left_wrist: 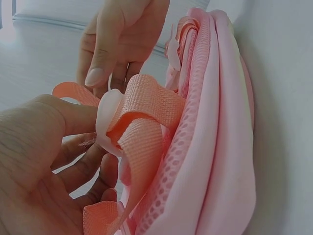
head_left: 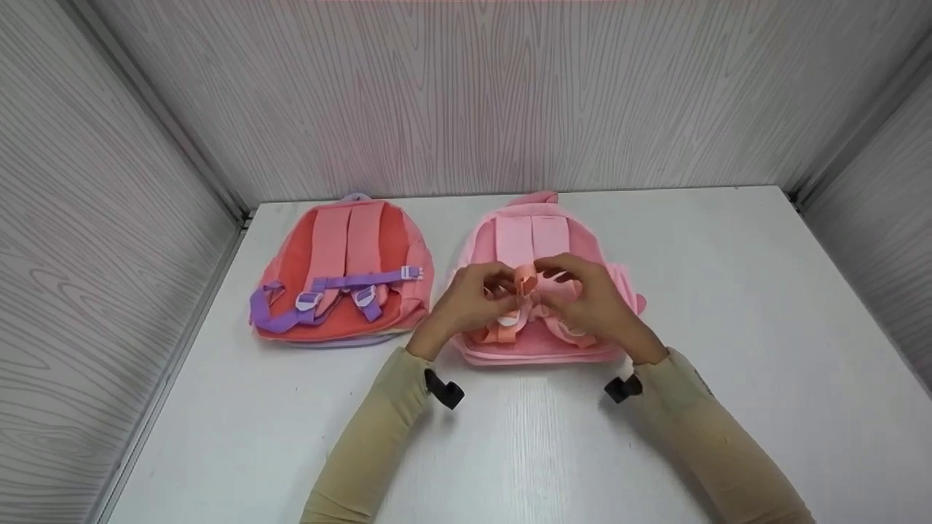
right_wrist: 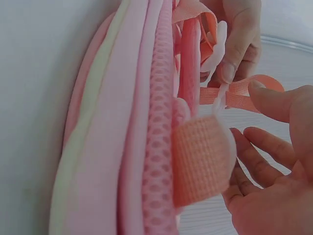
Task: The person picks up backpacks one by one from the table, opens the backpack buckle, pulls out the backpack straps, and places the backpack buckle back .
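A pink backpack [head_left: 535, 353] lies with its shoulder straps facing up. Over its middle, my left hand [head_left: 477, 295] pinches a white plastic buckle [left_wrist: 108, 117] threaded with orange webbing [left_wrist: 146, 105]. From the other side, my right hand [head_left: 590, 295] reaches in with its thumb and fingers spread apart, the thumb tip beside a thin loop of orange strap [right_wrist: 266, 83]. Whether that thumb touches the loop is hard to tell. Another orange webbing piece [right_wrist: 203, 161] with a white adjuster stands close to the right fingers.
To the left lies a coral backpack [head_left: 291, 247] with purple straps [head_left: 364, 279] and white buckles. Both bags are on a white table [head_left: 524, 451], with grey wood-grain panels [head_left: 466, 94] behind and at the sides. A black wrist mount [head_left: 445, 391] sits on each cuff.
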